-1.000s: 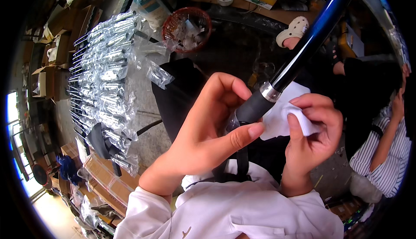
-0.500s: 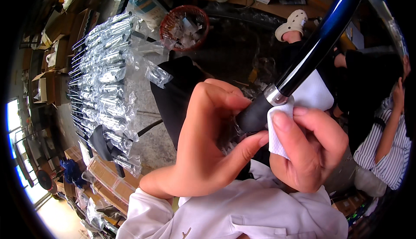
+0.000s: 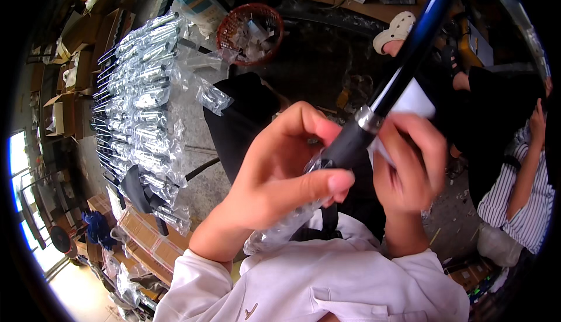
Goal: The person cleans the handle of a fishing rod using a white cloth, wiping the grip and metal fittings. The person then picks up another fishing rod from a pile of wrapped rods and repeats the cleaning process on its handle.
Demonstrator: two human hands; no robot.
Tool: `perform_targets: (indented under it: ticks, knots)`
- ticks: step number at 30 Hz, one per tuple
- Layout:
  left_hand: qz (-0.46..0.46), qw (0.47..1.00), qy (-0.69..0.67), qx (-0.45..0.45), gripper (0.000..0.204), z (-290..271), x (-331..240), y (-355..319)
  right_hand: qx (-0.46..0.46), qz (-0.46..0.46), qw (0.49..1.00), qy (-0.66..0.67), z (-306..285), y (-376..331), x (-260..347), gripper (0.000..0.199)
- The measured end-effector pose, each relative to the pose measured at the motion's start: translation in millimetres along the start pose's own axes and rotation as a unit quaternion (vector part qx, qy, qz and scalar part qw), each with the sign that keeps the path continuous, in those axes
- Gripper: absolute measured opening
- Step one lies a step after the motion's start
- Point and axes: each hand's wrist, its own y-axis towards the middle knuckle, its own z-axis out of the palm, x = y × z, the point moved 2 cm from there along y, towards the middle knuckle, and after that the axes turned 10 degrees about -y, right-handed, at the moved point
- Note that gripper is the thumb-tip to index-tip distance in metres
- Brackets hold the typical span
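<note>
A glossy blue-black pole (image 3: 407,68) slants from the upper right to my hands. Its lower end has a silver collar (image 3: 368,119) and a matte black grip (image 3: 349,145). My left hand (image 3: 286,176) is closed round the grip, thumb on the near side and fingers on the far side. A clear plastic sleeve (image 3: 280,231) covers the grip's end and hangs below that hand. My right hand (image 3: 409,161), a little blurred, is beside the collar, its fingers bent round a white cloth (image 3: 415,101). Most of the cloth is hidden behind the pole and fingers.
At left lies a row of plastic-wrapped silver rods (image 3: 143,106), with cardboard boxes (image 3: 149,237) nearer me. A red basket (image 3: 248,9) of scraps stands ahead. Another person in a striped top (image 3: 508,202) sits at right, with a cream clog (image 3: 402,25) farther ahead.
The pole has shifted a little left and now shows more of its grip. My right hand has moved up along the collar with the cloth. The plastic sleeve hangs more plainly below my left hand.
</note>
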Motion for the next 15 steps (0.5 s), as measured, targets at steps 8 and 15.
perform_targets:
  ticks: [8, 15]
  knots:
    - [-0.028, 0.999, -0.045, -0.003, 0.041, 10.0, -1.3, -0.8, -0.076, 0.181, 0.952, 0.235, 24.6, -21.2, -29.7, 0.022]
    - [-0.052, 0.996, -0.069, 0.035, 0.035, 11.2, -6.6, -2.6, -0.011, 0.270, 0.857, 0.440, 21.6, -11.1, -26.3, 0.017]
